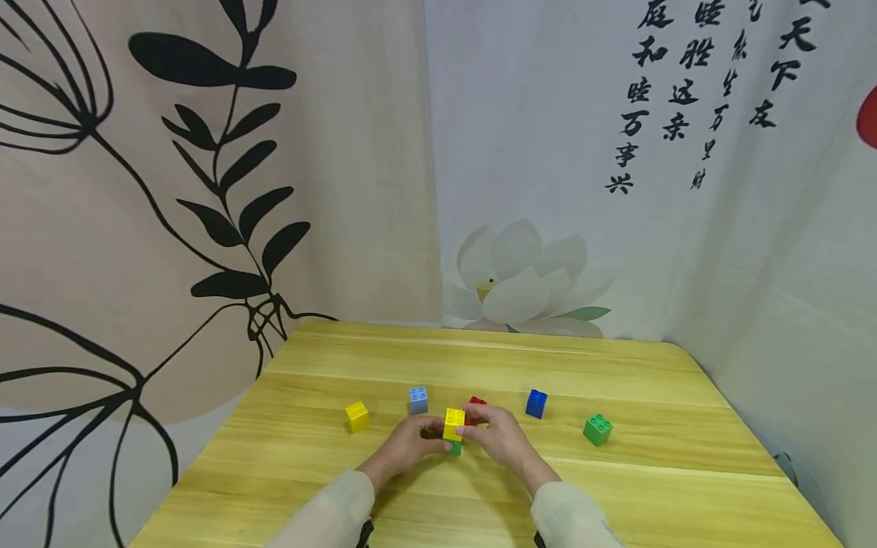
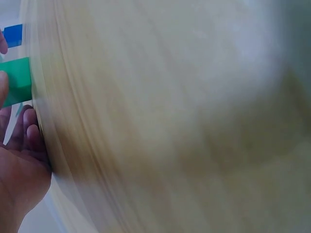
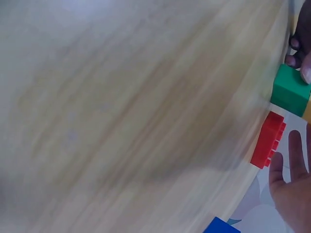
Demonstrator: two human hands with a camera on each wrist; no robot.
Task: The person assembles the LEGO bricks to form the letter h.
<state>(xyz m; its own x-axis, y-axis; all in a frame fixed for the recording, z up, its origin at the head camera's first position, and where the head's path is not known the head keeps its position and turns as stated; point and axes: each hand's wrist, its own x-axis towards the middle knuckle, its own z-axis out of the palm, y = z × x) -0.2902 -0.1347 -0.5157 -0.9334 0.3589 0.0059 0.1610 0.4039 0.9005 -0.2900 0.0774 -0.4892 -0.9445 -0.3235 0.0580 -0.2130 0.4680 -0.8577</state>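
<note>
A yellow toy brick (image 1: 454, 418) sits on top of a green brick (image 1: 455, 448), upright in the middle of the table. My left hand (image 1: 411, 444) grips the green brick from the left, its thumb across the near side. From the right, my right hand (image 1: 502, 438) pinches the yellow brick between thumb and forefinger. In the right wrist view the green brick (image 3: 290, 91) has the left thumb on it, and a yellow edge shows beside it. Behind the right hand lies a red brick (image 3: 268, 141), partly hidden in the head view.
On the wooden table (image 1: 658, 487), a second yellow brick (image 1: 357, 417) and a light blue brick (image 1: 418, 400) stand to the left. A dark blue brick (image 1: 537, 404) and another green brick (image 1: 598, 430) stand to the right. A printed curtain (image 1: 370, 167) hangs behind the table.
</note>
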